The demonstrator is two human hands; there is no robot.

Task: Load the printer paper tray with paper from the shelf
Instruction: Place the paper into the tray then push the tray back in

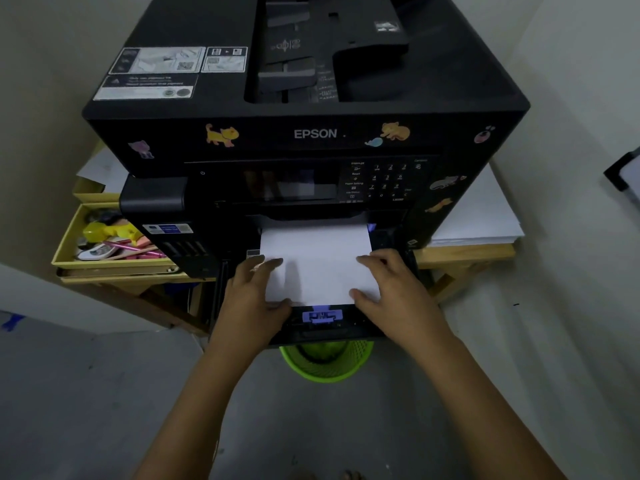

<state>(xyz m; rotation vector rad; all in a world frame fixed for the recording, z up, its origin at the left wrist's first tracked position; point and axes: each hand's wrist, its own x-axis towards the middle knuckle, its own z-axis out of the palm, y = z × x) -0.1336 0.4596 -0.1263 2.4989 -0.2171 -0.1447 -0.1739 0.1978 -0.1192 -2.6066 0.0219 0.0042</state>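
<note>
Left hand (254, 289) and right hand (388, 285) flat on paper stack (317, 268), fingers spread, far end hidden inside printer (304, 133), tray (322, 327) mostly covered.

There is just one camera, worn on the person's head. It looks forward and down, from close above the black printer (304, 133). The wide lens bends the walls at the edges. Both arms reach out from the bottom of the view, and the grey floor (86, 393) shows far below.
</note>
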